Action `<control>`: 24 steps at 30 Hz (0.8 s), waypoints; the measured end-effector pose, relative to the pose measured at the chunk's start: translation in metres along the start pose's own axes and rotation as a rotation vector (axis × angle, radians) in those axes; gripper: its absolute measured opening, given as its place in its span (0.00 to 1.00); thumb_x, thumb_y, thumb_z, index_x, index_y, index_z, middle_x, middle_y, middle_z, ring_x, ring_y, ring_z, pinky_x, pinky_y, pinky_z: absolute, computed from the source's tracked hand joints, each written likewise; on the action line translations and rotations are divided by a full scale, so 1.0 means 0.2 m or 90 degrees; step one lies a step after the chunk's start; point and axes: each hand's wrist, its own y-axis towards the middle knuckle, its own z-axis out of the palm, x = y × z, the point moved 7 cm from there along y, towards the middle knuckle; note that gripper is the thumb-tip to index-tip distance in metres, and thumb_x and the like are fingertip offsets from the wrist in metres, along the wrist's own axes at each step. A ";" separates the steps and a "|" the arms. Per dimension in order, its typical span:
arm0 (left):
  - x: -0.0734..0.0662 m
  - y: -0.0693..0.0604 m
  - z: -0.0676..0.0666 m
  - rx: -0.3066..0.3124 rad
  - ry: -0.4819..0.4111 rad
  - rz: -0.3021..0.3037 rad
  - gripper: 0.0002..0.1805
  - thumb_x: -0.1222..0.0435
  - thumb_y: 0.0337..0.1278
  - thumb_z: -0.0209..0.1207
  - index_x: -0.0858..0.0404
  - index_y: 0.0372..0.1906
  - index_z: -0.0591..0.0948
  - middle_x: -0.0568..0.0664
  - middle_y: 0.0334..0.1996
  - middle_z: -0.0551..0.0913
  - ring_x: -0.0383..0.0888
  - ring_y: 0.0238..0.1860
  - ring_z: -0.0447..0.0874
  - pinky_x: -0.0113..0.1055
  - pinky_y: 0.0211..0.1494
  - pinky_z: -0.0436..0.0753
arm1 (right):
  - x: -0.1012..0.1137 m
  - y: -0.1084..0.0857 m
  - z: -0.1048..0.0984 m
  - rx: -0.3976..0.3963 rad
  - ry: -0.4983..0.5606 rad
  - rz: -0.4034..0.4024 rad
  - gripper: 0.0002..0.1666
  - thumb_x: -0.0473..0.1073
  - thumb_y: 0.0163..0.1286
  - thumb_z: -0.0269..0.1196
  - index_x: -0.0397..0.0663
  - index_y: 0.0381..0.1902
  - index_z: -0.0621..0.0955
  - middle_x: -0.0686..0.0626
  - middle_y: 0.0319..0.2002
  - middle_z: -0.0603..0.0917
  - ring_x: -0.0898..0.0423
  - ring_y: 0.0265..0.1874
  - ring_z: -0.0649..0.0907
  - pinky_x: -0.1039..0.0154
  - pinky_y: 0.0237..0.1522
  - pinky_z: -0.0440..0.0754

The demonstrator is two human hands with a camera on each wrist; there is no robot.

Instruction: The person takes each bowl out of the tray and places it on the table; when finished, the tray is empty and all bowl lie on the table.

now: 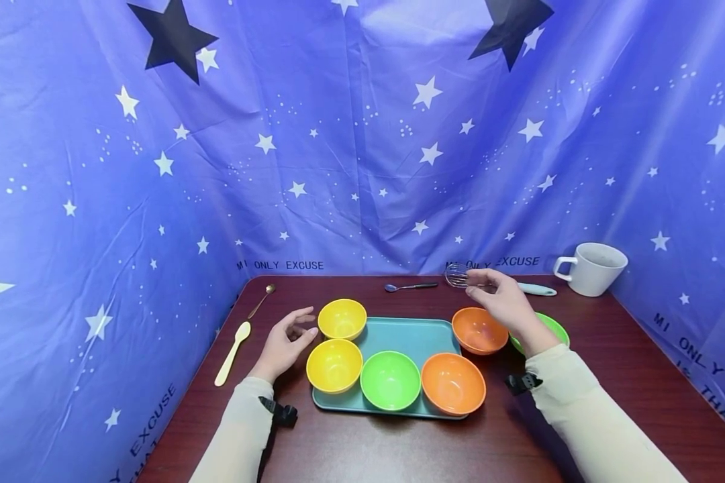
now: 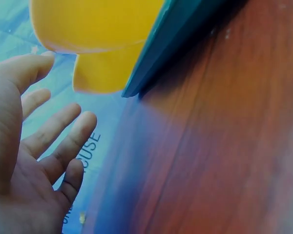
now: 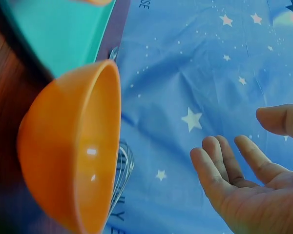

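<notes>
Left hand (image 1: pixel 284 343): empty, thumb and fingers parted and loosely bent, just left of the yellow bowls; whether it touches them cannot be told. Right hand (image 1: pixel 507 305): empty, fingers spread, raised above the far side of the right-hand orange bowl (image 1: pixel 478 331).

Beside the left hand: rear yellow bowl (image 1: pixel 342 319), upright; front yellow bowl (image 1: pixel 335 366), upright, nearer the person. Left of that hand: cream spoon (image 1: pixel 233 353); beyond it, small gold spoon (image 1: pixel 261 301).

Between the hands: teal rectangular tray (image 1: pixel 407 332), bearing along its near edge, after the front yellow bowl, one front green bowl (image 1: pixel 391 381) and one front orange bowl (image 1: pixel 454 384). Beyond the tray: small dark-handled spoon (image 1: pixel 411 287).

About the right hand: right-hand green bowl (image 1: pixel 550 329), partly hidden by the forearm; wire whisk with pale blue handle (image 1: pixel 536 289), behind the hand. Farther right: white mug (image 1: pixel 593 270), handle turned left.
</notes>
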 end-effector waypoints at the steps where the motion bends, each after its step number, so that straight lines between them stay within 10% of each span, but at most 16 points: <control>1: -0.01 -0.01 -0.01 0.000 0.004 -0.004 0.31 0.54 0.66 0.71 0.54 0.71 0.78 0.49 0.57 0.86 0.47 0.44 0.86 0.46 0.52 0.82 | 0.01 0.01 0.01 0.004 0.006 -0.003 0.26 0.40 0.78 0.64 0.37 0.70 0.76 0.34 0.59 0.82 0.42 0.55 0.81 0.70 0.45 0.80; 16: -0.09 -0.18 -0.01 0.058 0.025 -0.042 0.36 0.53 0.64 0.72 0.57 0.74 0.74 0.50 0.60 0.84 0.45 0.45 0.85 0.40 0.48 0.81 | 0.11 0.12 0.21 0.055 0.019 -0.012 0.29 0.39 0.77 0.63 0.36 0.72 0.73 0.33 0.61 0.81 0.39 0.59 0.82 0.49 0.59 0.80; 24: -0.06 -0.30 0.01 0.125 -0.009 -0.057 0.38 0.54 0.65 0.71 0.56 0.76 0.71 0.48 0.63 0.82 0.45 0.48 0.84 0.37 0.48 0.81 | 0.16 0.20 0.36 0.077 0.038 -0.026 0.27 0.35 0.74 0.64 0.34 0.69 0.75 0.35 0.56 0.84 0.41 0.56 0.85 0.53 0.57 0.82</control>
